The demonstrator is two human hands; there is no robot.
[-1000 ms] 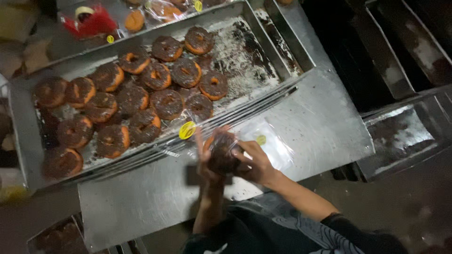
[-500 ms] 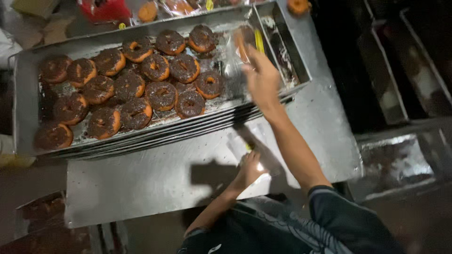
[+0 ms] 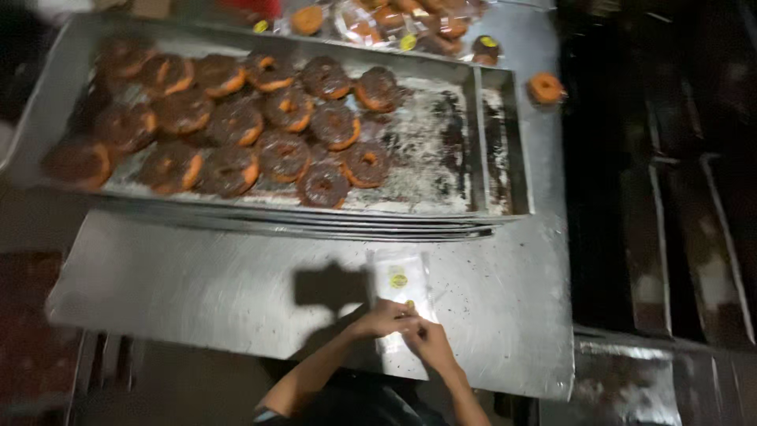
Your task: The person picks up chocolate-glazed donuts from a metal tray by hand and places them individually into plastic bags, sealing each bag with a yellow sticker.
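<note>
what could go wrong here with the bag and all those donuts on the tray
The clear plastic bag lies flat on a metal table speckled with dark crumbs, so bits may cling to it as the left hand and right hand work at its lower end. The chocolate donuts are packed touching in the tray, so lifting one may smear its neighbour's glaze.

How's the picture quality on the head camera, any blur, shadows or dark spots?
Head view: dim and softly blurred overall; the doughnuts at the tray's left end smear most. A blocky shadow falls on the steel table beside the bags. The right side is almost black. Both hands are soft-edged.
</note>
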